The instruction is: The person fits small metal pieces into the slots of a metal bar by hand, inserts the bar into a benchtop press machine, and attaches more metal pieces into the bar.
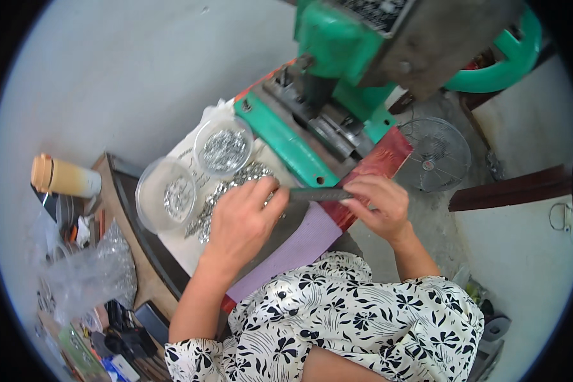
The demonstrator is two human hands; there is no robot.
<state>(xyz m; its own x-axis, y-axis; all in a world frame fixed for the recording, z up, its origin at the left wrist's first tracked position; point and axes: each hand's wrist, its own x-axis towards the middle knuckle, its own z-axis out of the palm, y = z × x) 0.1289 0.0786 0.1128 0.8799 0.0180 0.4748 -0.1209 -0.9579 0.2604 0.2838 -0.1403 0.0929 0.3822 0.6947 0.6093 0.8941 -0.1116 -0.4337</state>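
A dark, narrow, straight bar [316, 195] spans the gap between my hands, roughly level; its exact kind does not show. My left hand [243, 218] is closed round its left end, next to a pile of small shiny metal parts [204, 224]. Thumb and fingers of my right hand [383, 205] pinch the other end, over a red board [363, 167]. Just beyond the bar stands a green press [286, 145] with a metal die block [335, 135] on its base. Two clear round tubs, one farther [200, 145] and one nearer [148, 191], hold small metal pieces.
A purple cloth strip [293, 253] covers the table edge before me. To the left, a bench holds a yellow-and-white cup [67, 176], a plastic bag [89, 283] and a dark phone [151, 318]. A round fan [433, 153] stands on the right, near the press's green wheel [500, 67].
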